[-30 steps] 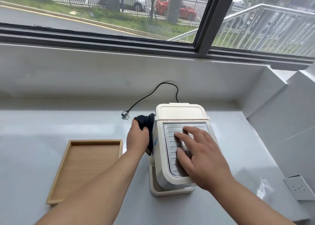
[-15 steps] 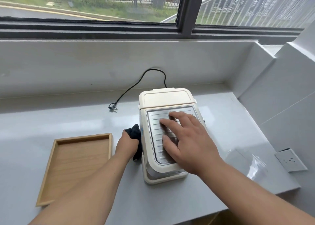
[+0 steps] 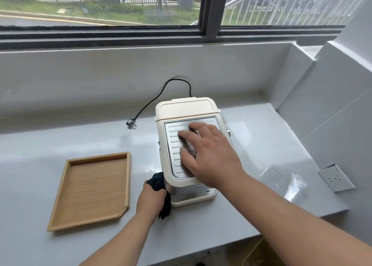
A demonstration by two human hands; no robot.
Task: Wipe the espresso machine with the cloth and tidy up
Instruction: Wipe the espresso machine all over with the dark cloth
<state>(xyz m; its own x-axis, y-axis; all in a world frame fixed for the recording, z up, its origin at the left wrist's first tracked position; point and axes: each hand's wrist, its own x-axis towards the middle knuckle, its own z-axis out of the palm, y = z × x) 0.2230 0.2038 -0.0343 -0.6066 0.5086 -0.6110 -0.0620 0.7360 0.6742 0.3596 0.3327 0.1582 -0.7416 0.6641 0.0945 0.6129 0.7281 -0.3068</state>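
Observation:
A cream espresso machine with a ribbed metal top stands on the grey counter. My right hand lies flat on that metal top, fingers spread, holding nothing. My left hand grips a black cloth and presses it against the machine's left side near its front lower corner. Part of the cloth hangs down below my hand.
An empty wooden tray lies left of the machine. The black power cord runs behind the machine, its plug loose on the counter. A wall socket and a clear plastic sheet are at the right. The counter's front edge is near my arms.
My left hand has slid the cloth along the machine's left side from the back toward the front. My right hand has stayed on top.

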